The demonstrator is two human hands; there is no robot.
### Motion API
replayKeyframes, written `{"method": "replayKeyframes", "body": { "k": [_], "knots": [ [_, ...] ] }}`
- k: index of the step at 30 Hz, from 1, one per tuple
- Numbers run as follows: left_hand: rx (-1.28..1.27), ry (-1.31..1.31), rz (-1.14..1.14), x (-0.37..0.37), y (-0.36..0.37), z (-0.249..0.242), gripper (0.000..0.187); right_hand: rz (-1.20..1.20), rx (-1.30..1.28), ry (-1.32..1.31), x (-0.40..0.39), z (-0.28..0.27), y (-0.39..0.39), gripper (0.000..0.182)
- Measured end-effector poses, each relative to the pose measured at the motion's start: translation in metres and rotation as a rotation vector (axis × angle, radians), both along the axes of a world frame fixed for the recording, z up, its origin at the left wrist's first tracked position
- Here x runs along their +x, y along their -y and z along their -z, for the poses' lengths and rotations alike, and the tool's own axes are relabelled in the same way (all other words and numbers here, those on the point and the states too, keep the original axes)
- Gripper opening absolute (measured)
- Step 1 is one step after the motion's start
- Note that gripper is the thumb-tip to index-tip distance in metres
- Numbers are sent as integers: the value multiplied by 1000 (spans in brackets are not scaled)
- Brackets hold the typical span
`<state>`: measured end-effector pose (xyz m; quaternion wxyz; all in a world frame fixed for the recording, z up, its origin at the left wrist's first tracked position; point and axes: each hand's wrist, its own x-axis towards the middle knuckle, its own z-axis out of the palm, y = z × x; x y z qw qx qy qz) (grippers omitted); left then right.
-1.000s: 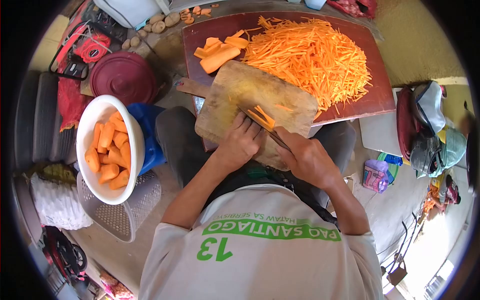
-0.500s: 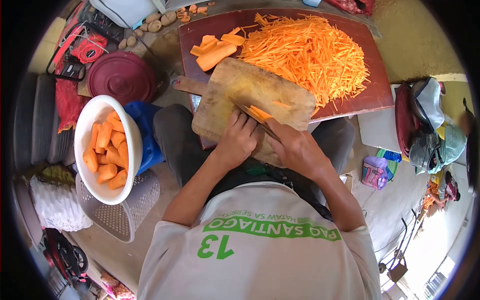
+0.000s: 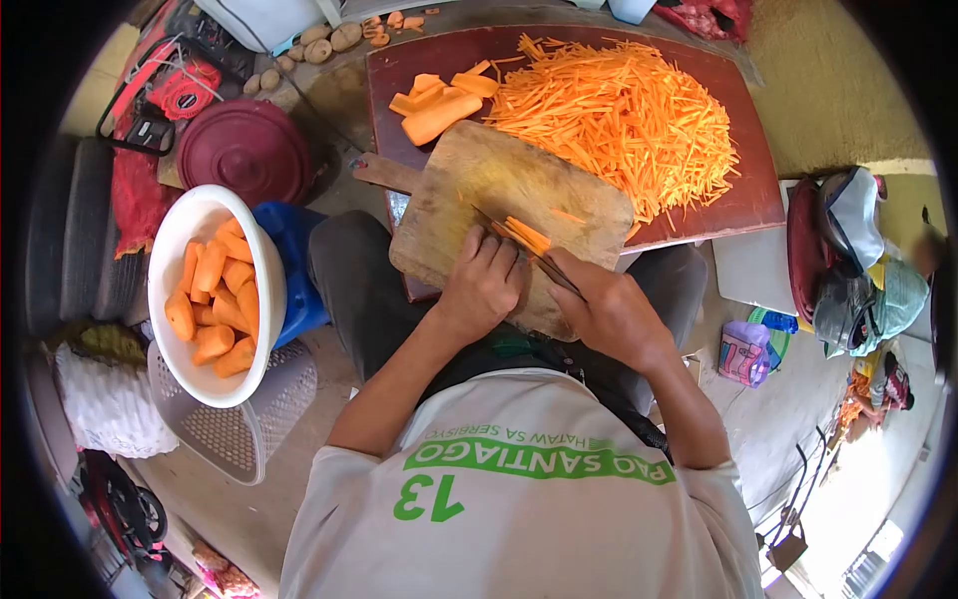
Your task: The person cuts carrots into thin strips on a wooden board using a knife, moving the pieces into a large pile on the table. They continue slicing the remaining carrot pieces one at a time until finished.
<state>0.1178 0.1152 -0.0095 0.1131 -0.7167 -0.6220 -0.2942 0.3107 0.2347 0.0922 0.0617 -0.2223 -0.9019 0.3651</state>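
My right hand (image 3: pixel 611 309) is wrapped around the handle of a knife (image 3: pixel 555 272). Its blade slants across a worn wooden cutting board (image 3: pixel 454 200) set over my lap and the table edge. Beside the blade lie a few cut carrot strips (image 3: pixel 527 233). Close to the knife, my left hand (image 3: pixel 484 283) presses on the board with curled fingers; what is under them is hidden. Beyond the board rises a big heap of carrot strips (image 3: pixel 619 120). Thick carrot slices (image 3: pixel 439 115) lie in a pile left of it.
Peeled carrots fill a white basin (image 3: pixel 273 299) on my left, above a grey perforated basket (image 3: pixel 254 439). A maroon lid (image 3: pixel 242 152) is behind the basin. The red-brown table (image 3: pixel 753 190) carries the heap. Bags (image 3: pixel 858 290) hang at the right, and potatoes (image 3: pixel 317 50) lie beyond the table.
My right hand and the knife have shifted slightly toward me and to the right. The carrot strips by the blade have spread apart a little. The whole view has moved slightly.
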Motion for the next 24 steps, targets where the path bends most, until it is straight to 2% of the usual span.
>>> {"method": "replayKeyframes", "body": {
  "k": [4, 10, 13, 18, 24],
  "knots": [
    [-34, 0, -7, 1, 3, 2, 25, -1, -1, -12, 10, 1, 7, 44],
    [54, -24, -46, 3, 0, 3, 23, -1, -41, 22, -3, 7, -5, 44],
    [-70, -7, -72, 4, 8, 2, 29, 20, -46, -1, 11, -1, 4, 43],
    [5, 16, -58, 4, 3, 4, 23, -54, 33, -55, -7, 14, -3, 44],
    [28, 31, -83, 3, 6, 9, 23, 7, 7, -68, 10, 9, 6, 39]
  ]
}}
